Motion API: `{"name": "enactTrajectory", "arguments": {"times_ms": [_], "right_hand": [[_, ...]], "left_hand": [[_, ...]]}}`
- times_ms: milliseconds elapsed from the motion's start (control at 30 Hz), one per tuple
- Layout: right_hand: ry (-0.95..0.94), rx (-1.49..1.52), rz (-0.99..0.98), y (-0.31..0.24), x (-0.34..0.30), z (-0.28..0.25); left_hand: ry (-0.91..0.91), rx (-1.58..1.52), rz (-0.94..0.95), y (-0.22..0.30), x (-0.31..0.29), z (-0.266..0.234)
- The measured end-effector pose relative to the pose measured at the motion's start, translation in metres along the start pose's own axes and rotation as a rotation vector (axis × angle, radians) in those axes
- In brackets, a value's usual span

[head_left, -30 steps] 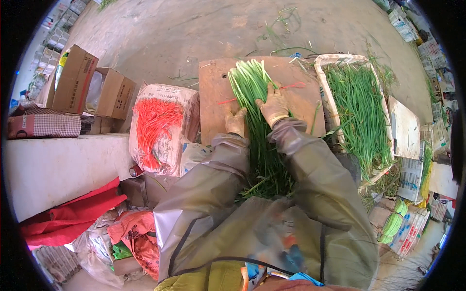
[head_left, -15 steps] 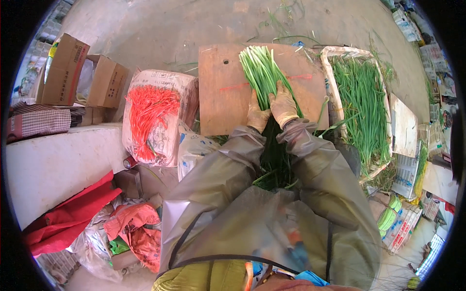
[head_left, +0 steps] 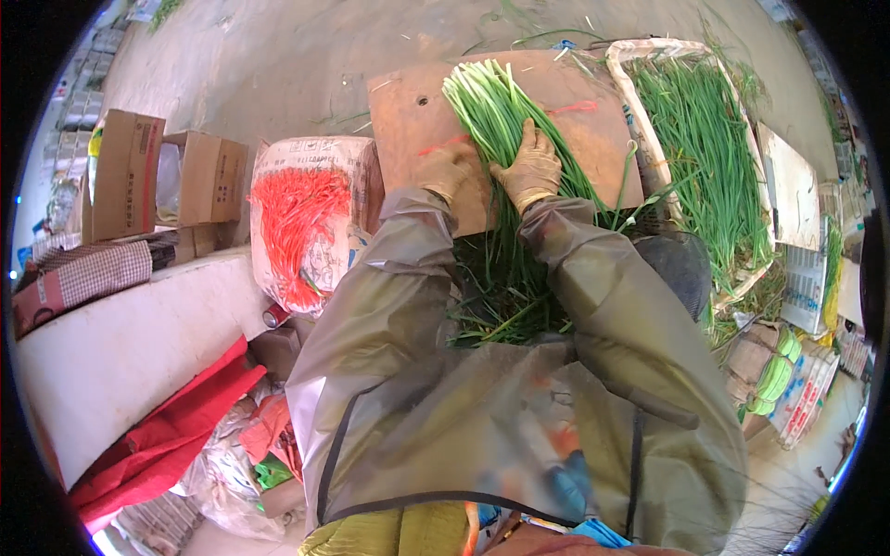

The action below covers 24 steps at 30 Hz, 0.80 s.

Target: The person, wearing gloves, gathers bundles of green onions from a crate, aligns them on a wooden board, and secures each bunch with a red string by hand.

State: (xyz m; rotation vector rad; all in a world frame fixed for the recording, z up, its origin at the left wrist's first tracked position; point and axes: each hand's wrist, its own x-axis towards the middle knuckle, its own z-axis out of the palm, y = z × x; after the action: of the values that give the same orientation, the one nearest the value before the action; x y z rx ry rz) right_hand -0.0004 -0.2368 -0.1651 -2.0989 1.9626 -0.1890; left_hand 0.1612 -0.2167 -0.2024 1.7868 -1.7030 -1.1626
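A bundle of green chives (head_left: 496, 109) with pale stem ends lies on a brown wooden board (head_left: 400, 125), its leaves trailing toward me. My right hand (head_left: 532, 167), in a tan glove, is closed over the bundle's right side. Just left of the bundle is my left hand (head_left: 445, 170), gloved too, low over the board and apart from the stems; its fingers are smeared by motion. A thin red tie (head_left: 570, 108) runs across the board beneath the chives, with its left end near my left fingers. More loose green leaves (head_left: 510, 292) hang below the board's near edge.
At right stands a white-rimmed basket (head_left: 640, 130) of chives. A pile of red ties (head_left: 301, 208) rests on a packed sack (head_left: 320, 153) at left. Cardboard boxes (head_left: 130, 176), a white ledge (head_left: 139, 324) and red cloth (head_left: 167, 431) lie farther left. Green ties (head_left: 774, 375) sit at lower right.
My left hand has let go of the chives and moved left, near the red tie's end. My right hand stays on the bundle. The whole view has shifted slightly.
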Motion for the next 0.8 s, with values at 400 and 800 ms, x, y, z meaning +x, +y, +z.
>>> {"name": "enactTrajectory", "arguments": {"times_ms": [400, 800], "right_hand": [[0.006, 0.046, -0.025, 0.004, -0.003, -0.009], [0.023, 0.062, -0.064, 0.004, -0.004, -0.002]], "left_hand": [[0.168, 0.584, -0.071, -0.034, 0.041, -0.02], [0.453, 0.545, 0.066, -0.05, 0.023, -0.051]]}}
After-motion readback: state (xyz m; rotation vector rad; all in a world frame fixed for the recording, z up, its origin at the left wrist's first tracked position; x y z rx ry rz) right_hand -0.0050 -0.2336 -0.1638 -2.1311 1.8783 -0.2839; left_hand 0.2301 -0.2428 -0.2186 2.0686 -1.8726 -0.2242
